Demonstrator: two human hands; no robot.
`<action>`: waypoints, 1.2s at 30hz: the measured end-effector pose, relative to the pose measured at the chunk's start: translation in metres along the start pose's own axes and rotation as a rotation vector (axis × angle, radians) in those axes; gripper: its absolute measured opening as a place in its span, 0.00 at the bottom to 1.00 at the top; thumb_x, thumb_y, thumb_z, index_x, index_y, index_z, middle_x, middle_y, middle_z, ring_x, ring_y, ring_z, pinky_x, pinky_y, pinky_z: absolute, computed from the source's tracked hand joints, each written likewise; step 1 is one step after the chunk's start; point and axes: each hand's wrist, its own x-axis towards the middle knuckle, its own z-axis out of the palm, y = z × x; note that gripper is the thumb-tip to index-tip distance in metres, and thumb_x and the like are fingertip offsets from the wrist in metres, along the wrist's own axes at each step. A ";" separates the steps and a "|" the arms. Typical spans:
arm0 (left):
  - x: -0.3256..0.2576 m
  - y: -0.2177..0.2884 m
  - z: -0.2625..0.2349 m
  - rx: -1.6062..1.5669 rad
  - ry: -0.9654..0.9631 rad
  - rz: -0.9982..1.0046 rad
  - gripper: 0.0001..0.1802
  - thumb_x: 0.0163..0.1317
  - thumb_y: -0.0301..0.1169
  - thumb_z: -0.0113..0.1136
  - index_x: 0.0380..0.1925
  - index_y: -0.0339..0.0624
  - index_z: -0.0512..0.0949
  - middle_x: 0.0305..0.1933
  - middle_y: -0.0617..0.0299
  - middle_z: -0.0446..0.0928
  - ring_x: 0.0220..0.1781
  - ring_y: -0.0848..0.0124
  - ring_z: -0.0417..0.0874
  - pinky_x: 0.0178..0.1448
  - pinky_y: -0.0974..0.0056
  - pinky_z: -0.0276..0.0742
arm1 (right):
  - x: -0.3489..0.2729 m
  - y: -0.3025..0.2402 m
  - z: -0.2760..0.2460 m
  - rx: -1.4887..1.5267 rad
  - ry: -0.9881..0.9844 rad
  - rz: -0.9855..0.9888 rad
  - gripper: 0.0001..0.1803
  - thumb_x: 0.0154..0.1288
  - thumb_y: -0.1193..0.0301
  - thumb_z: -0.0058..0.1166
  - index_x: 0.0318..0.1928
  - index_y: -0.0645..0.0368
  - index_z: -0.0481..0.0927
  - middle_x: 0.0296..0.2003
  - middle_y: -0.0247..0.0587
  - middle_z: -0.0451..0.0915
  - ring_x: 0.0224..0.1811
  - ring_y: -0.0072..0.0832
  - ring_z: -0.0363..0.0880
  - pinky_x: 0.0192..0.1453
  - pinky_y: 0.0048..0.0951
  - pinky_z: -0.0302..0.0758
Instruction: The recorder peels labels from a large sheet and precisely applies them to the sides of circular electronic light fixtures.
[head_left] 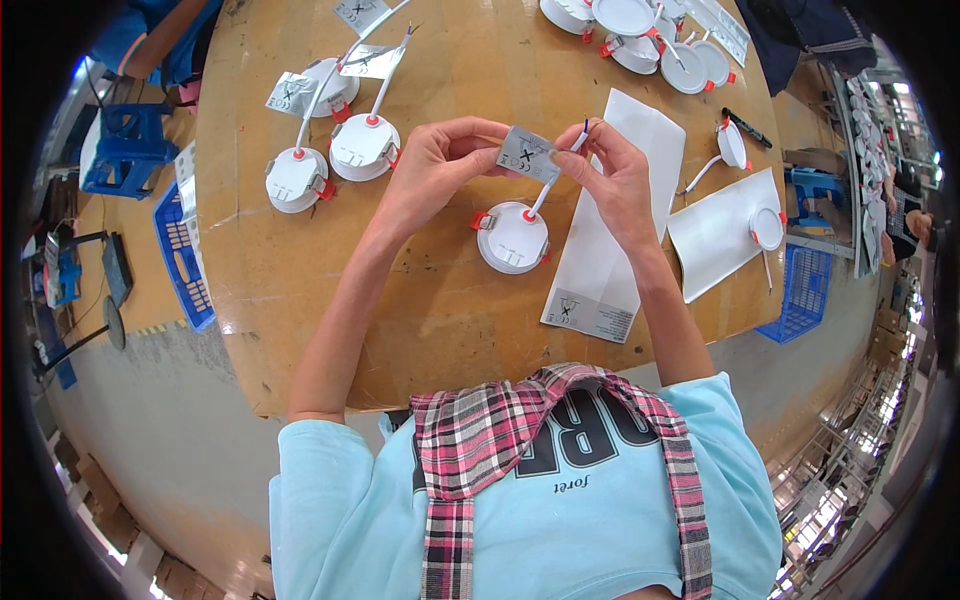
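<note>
Both hands meet over the middle of the brown surface (300, 260). The left hand (435, 165) has its fingers closed on the left edge of a small grey label (526, 154). The right hand (612, 172) pinches the label's right end between thumb and forefinger, and a thin wire tip (583, 134) sticks up from that pinch. A white cord (541, 196) runs from the label down to a round white lamp (513, 238) with red clips, which lies on the surface just near of the hands, between the two forearms.

Right of the lamp lies a long white sheet (610, 250), partly under the right forearm. Farther right sits a second sheet (722, 232) with a small lamp (767, 227) on it; another lamp (732, 144) and a black pen (747, 127) lie beyond.

To the left, well apart from the hands, three finished lamps (330, 150) with grey labels are grouped. A pile of lamps (650, 35) sits at the far right edge. Blue crates (180, 250) stand on the floor at the left.
</note>
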 end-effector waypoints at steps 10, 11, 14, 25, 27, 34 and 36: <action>0.000 0.000 0.000 -0.012 -0.009 0.032 0.14 0.64 0.23 0.55 0.48 0.30 0.78 0.42 0.53 0.83 0.44 0.67 0.86 0.53 0.65 0.81 | 0.001 -0.009 0.003 0.017 -0.013 0.086 0.06 0.60 0.73 0.62 0.36 0.61 0.80 0.32 0.31 0.81 0.38 0.20 0.79 0.51 0.26 0.71; 0.000 -0.001 0.000 -0.012 -0.015 0.033 0.14 0.64 0.23 0.56 0.49 0.32 0.78 0.43 0.53 0.83 0.44 0.66 0.86 0.53 0.64 0.81 | 0.001 -0.009 0.003 0.017 -0.010 0.086 0.06 0.60 0.73 0.62 0.36 0.61 0.80 0.32 0.31 0.81 0.38 0.20 0.79 0.51 0.26 0.71; 0.000 -0.002 -0.001 0.007 0.003 0.003 0.15 0.63 0.24 0.57 0.50 0.31 0.77 0.43 0.53 0.83 0.44 0.66 0.86 0.54 0.63 0.81 | 0.001 -0.011 0.005 0.028 -0.004 0.098 0.05 0.60 0.74 0.61 0.36 0.61 0.79 0.32 0.32 0.81 0.38 0.20 0.79 0.51 0.26 0.72; 0.003 -0.003 0.009 0.047 0.044 -0.069 0.20 0.63 0.27 0.60 0.55 0.32 0.75 0.43 0.52 0.84 0.43 0.68 0.86 0.50 0.66 0.83 | 0.002 -0.017 0.009 -0.040 0.050 0.037 0.09 0.59 0.76 0.61 0.40 0.62 0.78 0.32 0.32 0.80 0.37 0.20 0.79 0.50 0.25 0.74; 0.003 -0.005 0.009 0.067 0.038 -0.049 0.20 0.64 0.27 0.60 0.56 0.32 0.74 0.42 0.52 0.84 0.42 0.69 0.86 0.49 0.67 0.83 | 0.001 -0.017 0.010 -0.024 0.065 0.046 0.09 0.59 0.76 0.61 0.41 0.62 0.78 0.31 0.33 0.80 0.36 0.20 0.79 0.49 0.25 0.74; 0.002 -0.003 0.013 0.029 0.055 -0.028 0.21 0.63 0.25 0.59 0.56 0.32 0.73 0.41 0.52 0.84 0.42 0.69 0.86 0.49 0.67 0.83 | -0.001 -0.018 0.008 0.085 0.060 0.155 0.11 0.62 0.72 0.61 0.43 0.63 0.79 0.31 0.34 0.80 0.36 0.18 0.78 0.46 0.23 0.74; 0.002 0.000 0.015 0.012 0.056 -0.039 0.20 0.63 0.25 0.58 0.55 0.31 0.74 0.40 0.52 0.84 0.42 0.69 0.87 0.48 0.68 0.83 | 0.001 -0.013 0.006 0.050 0.030 0.200 0.11 0.63 0.70 0.60 0.42 0.64 0.80 0.30 0.34 0.81 0.35 0.18 0.78 0.44 0.22 0.74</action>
